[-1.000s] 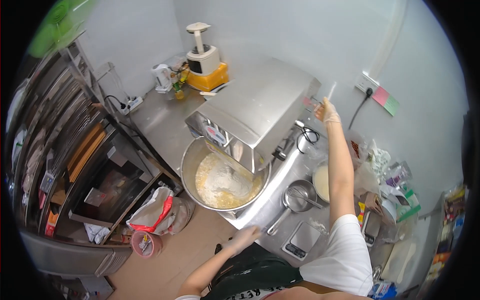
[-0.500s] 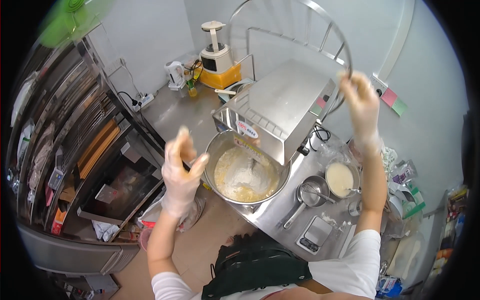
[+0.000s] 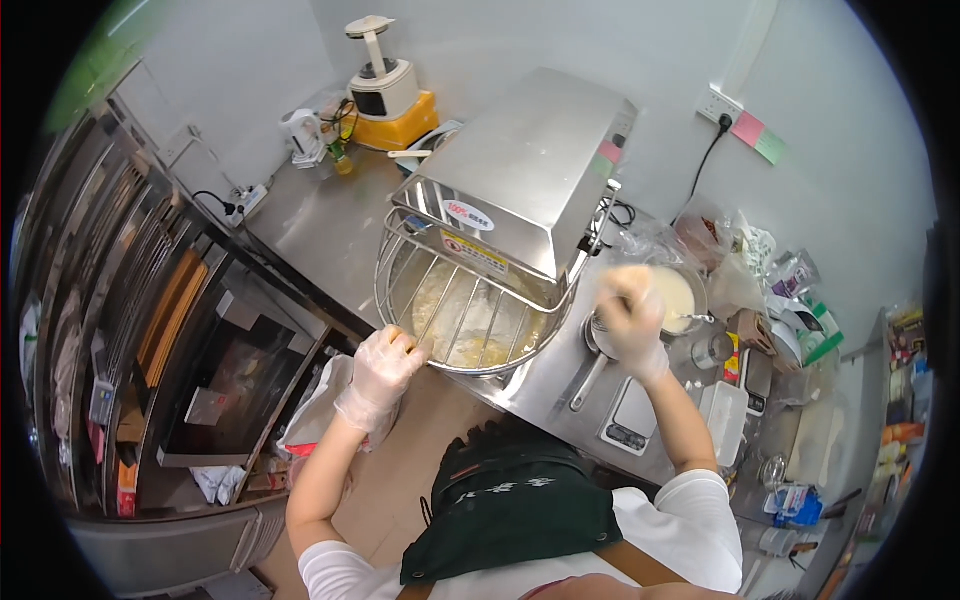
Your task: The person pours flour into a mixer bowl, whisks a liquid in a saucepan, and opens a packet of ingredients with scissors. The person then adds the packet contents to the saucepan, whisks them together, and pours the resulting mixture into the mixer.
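A steel stand mixer (image 3: pixel 530 150) holds a steel bowl (image 3: pixel 402 275) with white flour on a pale yellow, wet mixture (image 3: pixel 470 320). Over the bowl lies a curved wire guard (image 3: pixel 460 318), lowered onto its rim. My left hand (image 3: pixel 378 375), in a clear glove, has its fingers curled at the near left of the guard and bowl rim. To the right of the bowl, my gloved right hand (image 3: pixel 632 312) hangs over a small steel saucepan (image 3: pixel 592 378), partly hiding it. Motion smears its curled fingers; nothing can be made out in them.
Right of the mixer stand a bowl of creamy liquid (image 3: pixel 674 298), a digital scale (image 3: pixel 630 415) and a white tray (image 3: pixel 722 422). Plastic bags (image 3: pixel 735 285) crowd the wall side. A tall rack (image 3: pixel 150 330) fills the left; a kettle (image 3: pixel 302 138) stands at the back.
The wire guard has come down from its raised position onto the bowl. My right hand has let go of it and moved down and left. My left hand has moved to the rim.
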`<action>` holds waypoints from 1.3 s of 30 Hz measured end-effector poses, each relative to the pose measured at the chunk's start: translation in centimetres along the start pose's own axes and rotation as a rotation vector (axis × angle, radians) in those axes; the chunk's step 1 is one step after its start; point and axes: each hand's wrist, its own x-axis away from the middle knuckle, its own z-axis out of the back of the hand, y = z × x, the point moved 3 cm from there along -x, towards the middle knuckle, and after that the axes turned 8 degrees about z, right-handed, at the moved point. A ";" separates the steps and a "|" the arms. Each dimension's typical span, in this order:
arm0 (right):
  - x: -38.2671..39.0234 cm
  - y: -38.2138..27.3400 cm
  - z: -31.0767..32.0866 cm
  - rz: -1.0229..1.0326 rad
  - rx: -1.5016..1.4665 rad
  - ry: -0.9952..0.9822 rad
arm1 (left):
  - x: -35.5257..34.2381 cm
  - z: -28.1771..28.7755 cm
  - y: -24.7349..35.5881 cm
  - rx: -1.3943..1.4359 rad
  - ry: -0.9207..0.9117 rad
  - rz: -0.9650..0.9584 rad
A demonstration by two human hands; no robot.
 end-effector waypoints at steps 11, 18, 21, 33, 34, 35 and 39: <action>0.4 7.1 -3.7 -1.176 -0.856 -0.067 | 0.6 -2.3 0.7 0.100 -0.028 0.058; 3.6 9.3 -6.2 -1.051 -1.187 0.034 | -5.2 1.3 0.6 0.011 0.229 0.081; 8.0 14.4 -8.4 -1.132 -0.928 0.354 | -13.1 2.1 2.0 0.030 0.355 0.060; 10.4 16.0 -13.2 -1.057 -0.476 0.471 | -26.0 -1.8 2.5 0.383 0.035 0.518; 10.0 15.9 -12.9 -1.044 -0.440 0.437 | -25.9 -1.7 2.5 0.359 0.043 0.526; 9.8 15.8 -12.9 -1.030 -0.403 0.404 | -25.9 -1.8 2.4 0.352 0.040 0.528; 9.9 16.3 -13.5 -1.034 -0.393 0.437 | -25.9 -2.1 2.2 0.314 0.025 0.495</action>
